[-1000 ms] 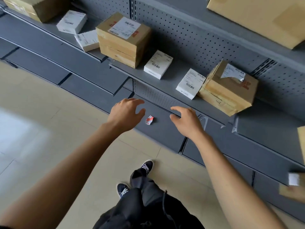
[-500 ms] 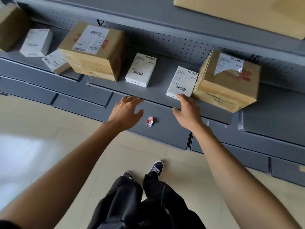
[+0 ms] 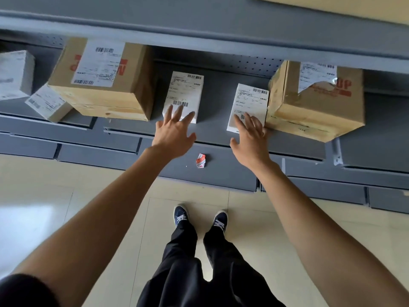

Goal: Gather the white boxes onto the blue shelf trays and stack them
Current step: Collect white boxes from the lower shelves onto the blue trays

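On the middle shelf [image 3: 217, 94], both hands have now reached the two white boxes. Half a second ago the left hand [image 3: 174, 131] was lower down, over the bottom shelf, and only the right hand [image 3: 249, 134] was near a box. Now the left hand's fingers [image 3: 177, 113] are spread wide and lie over the near end of the left white box [image 3: 183, 96]. The right hand's fingers [image 3: 241, 121] are spread too, and they lie over the near end of the right white box [image 3: 249, 106]. Neither hand has closed around a box yet (the fingers look straight, not curled).

The left white box lies flat just beside a big brown box [image 3: 104, 78]. The right white box touches another brown box [image 3: 316, 98] with a torn label. Two more white boxes sit far to the left: a tilted one [image 3: 45, 103] and a bigger one [image 3: 14, 74] at the edge of the view.

A small crumpled red and white wrapper [image 3: 201, 160] lies on the bottom shelf [image 3: 221, 173], between the two arms.

I think this means the picking up is just starting. Nothing is stacked yet, so most of the job is still to do.
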Demonstrator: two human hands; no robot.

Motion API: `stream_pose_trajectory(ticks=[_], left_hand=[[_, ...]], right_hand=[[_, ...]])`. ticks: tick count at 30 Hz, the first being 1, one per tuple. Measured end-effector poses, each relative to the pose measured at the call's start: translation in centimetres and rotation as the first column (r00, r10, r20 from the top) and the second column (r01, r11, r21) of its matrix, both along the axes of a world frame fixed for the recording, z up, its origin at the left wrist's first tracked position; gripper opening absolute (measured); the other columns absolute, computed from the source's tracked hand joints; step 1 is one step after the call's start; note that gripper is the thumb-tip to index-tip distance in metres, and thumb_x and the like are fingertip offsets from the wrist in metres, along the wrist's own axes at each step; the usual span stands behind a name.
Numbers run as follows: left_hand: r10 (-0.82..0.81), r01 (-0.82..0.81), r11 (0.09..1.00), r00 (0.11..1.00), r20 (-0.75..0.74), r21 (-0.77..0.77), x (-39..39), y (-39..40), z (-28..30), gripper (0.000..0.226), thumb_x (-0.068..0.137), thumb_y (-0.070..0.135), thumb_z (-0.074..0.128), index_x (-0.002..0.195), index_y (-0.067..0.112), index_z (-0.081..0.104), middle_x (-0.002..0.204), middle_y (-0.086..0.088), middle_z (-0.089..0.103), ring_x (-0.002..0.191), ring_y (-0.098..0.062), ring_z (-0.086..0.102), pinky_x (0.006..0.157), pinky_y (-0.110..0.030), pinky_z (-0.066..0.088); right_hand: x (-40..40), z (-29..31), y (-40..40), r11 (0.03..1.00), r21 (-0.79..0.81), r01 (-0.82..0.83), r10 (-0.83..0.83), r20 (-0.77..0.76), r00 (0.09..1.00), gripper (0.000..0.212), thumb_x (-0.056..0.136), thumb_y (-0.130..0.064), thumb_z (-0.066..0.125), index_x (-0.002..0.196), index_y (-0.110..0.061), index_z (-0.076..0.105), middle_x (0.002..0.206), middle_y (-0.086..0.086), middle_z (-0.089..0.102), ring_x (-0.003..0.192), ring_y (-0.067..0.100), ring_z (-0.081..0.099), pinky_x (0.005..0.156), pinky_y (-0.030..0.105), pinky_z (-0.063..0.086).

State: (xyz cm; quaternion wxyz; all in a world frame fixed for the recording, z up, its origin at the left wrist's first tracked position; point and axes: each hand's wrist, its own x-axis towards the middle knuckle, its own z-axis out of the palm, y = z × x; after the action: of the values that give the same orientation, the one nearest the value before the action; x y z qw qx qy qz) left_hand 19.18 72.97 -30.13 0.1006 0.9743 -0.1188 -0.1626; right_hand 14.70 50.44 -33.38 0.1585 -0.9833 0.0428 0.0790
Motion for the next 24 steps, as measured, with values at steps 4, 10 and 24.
stream_pose_trajectory(ticks=[4,10,24], left_hand=[[-0.065,0.066,0.997,0.998,-0.027,0.031,0.5,0.6,-1.4,0.061,0.100,0.047,0.050,0.154,0.024,0.033,0.170,-0.002,0.007,0.156,-0.028,-0.003,0.120,-0.062,0.018],[-0.114,0.114,0.993,0.993,0.026,-0.017,-0.9,2.2,-2.9,0.053,0.100,0.045,0.052,0.148,0.026,0.042,0.170,0.000,0.007,0.157,-0.024,-0.006,0.122,-0.059,0.018],[-0.010,0.045,0.992,0.961,0.275,-0.122,0.8,1.6,-2.8,0.051,0.091,0.041,0.059,0.136,0.018,0.048,0.151,-0.010,0.042,0.144,-0.033,0.030,0.110,-0.056,0.032]], right_hand=[[0.0,-1.0,1.4,0.999,-0.027,0.027,-0.028,-0.024,0.999,0.056,0.093,-0.025,0.057,0.147,-0.024,0.042,0.162,0.009,0.027,0.151,0.031,0.020,0.116,0.054,0.023],[-1.8,-2.0,1.9,0.998,-0.034,0.048,-0.043,0.131,0.990,0.052,0.085,-0.013,0.062,0.136,-0.022,0.055,0.157,0.010,0.039,0.145,0.030,0.035,0.112,0.051,0.029],[-2.0,-3.0,3.3,0.978,0.018,0.207,-0.207,0.199,0.958,0.049,0.090,-0.041,0.064,0.136,-0.027,0.054,0.166,0.005,0.022,0.150,0.033,0.023,0.108,0.068,0.030]])
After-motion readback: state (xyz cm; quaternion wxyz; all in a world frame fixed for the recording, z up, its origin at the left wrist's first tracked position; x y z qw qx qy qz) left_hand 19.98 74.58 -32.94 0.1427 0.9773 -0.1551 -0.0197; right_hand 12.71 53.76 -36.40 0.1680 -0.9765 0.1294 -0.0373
